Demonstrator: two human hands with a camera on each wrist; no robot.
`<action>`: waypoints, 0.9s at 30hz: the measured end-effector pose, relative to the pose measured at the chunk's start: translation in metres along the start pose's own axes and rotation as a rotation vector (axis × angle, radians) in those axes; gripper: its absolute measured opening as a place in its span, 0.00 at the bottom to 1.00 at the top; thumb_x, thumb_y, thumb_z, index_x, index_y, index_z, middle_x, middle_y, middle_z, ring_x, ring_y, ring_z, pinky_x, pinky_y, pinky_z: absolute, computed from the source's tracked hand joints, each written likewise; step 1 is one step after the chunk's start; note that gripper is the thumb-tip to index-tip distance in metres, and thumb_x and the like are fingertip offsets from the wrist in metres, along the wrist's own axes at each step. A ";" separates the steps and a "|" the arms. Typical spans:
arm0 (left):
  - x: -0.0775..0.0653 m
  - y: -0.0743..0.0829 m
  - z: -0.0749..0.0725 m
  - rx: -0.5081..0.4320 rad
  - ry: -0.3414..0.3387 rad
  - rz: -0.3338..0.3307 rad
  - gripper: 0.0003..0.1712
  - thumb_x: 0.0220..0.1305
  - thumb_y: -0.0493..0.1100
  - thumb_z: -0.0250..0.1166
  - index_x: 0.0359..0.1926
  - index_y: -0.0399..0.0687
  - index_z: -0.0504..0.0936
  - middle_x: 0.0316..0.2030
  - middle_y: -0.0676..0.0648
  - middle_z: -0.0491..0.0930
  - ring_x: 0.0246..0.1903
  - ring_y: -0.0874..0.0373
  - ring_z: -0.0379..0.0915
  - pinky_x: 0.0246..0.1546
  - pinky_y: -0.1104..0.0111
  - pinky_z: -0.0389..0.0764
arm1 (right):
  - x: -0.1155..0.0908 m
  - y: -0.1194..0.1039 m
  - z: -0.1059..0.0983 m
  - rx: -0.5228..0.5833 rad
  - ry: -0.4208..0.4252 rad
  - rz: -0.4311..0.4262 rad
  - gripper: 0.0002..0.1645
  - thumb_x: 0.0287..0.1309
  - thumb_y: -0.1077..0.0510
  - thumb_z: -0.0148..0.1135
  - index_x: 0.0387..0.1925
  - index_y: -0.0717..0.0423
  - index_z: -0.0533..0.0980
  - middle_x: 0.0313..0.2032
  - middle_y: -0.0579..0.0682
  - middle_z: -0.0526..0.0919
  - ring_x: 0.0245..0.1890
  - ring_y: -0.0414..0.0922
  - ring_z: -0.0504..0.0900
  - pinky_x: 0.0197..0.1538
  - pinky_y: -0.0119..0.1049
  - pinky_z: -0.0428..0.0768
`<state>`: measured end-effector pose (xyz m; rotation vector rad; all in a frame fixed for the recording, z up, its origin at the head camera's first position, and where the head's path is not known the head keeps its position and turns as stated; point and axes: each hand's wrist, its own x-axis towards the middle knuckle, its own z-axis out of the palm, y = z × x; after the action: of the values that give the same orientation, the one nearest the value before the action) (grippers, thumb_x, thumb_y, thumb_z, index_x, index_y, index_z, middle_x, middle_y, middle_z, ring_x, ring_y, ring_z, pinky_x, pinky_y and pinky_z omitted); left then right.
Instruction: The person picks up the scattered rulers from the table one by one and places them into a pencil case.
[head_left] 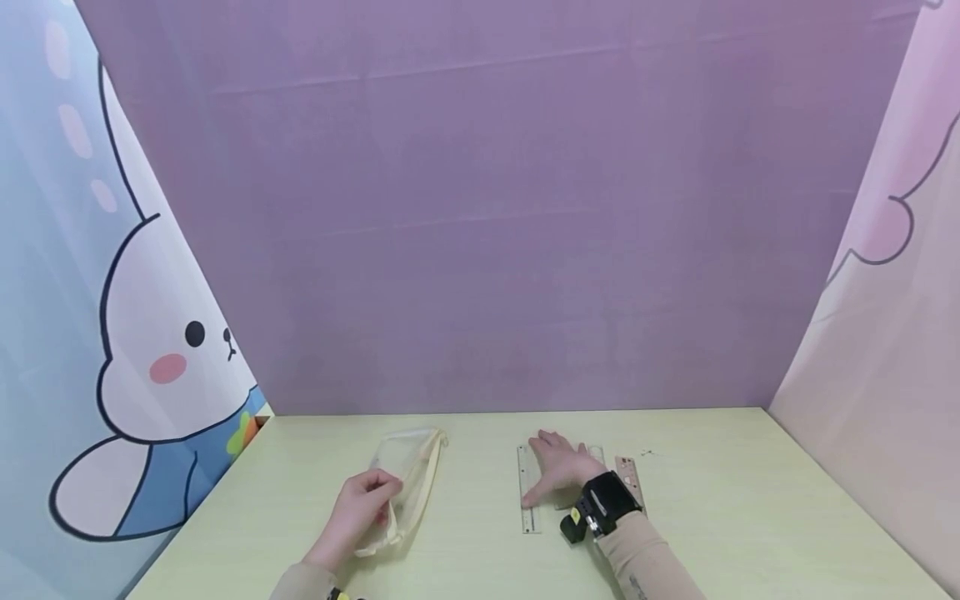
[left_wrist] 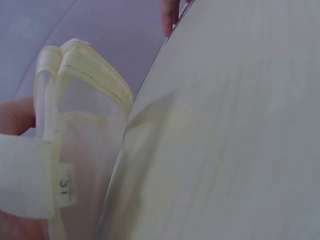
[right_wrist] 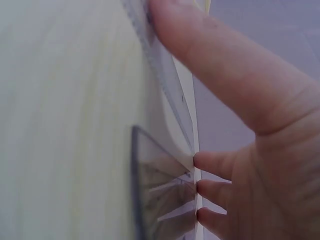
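Observation:
My left hand (head_left: 358, 507) pinches the near side of a translucent pouch (head_left: 420, 467) with cream trim, which stands tilted over the table. In the left wrist view, the trimmed edge of the pouch and a small white tag (left_wrist: 66, 185) show beside the fingers. Spread over the drawing tools, my right hand (head_left: 558, 468) has its thumb on a clear straight ruler (head_left: 530, 521) and its fingertips toward that ruler's far end. Partly under this hand lies a clear flat piece with a dark edge (right_wrist: 136, 180). A pinkish ruler (head_left: 628, 477) lies to the right, beside the wrist.
The pale wooden table (head_left: 750, 517) carries everything. A small dark mark or item (head_left: 649, 452) lies right of the rulers. Behind the table hangs a purple cloth (head_left: 525, 250), with printed curtains (head_left: 52, 292) at both sides.

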<state>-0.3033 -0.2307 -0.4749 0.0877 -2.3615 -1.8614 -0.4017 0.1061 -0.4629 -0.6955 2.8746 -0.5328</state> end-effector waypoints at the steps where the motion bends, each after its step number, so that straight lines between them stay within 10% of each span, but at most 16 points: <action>1: 0.000 0.000 0.000 0.003 0.001 0.002 0.10 0.59 0.37 0.65 0.36 0.30 0.81 0.16 0.50 0.70 0.14 0.61 0.66 0.17 0.73 0.72 | 0.000 0.000 0.000 0.001 0.004 -0.001 0.70 0.26 0.31 0.78 0.69 0.60 0.61 0.71 0.62 0.56 0.70 0.62 0.53 0.60 0.76 0.47; 27: 0.000 0.000 0.000 0.002 0.003 -0.002 0.09 0.60 0.37 0.65 0.35 0.32 0.81 0.16 0.49 0.69 0.14 0.61 0.65 0.16 0.73 0.71 | 0.003 -0.002 0.005 0.084 0.035 0.018 0.63 0.21 0.35 0.82 0.61 0.56 0.67 0.70 0.64 0.56 0.70 0.63 0.51 0.58 0.78 0.42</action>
<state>-0.3029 -0.2304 -0.4747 0.0936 -2.3624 -1.8578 -0.4023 0.1017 -0.4672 -0.6526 2.8681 -0.6655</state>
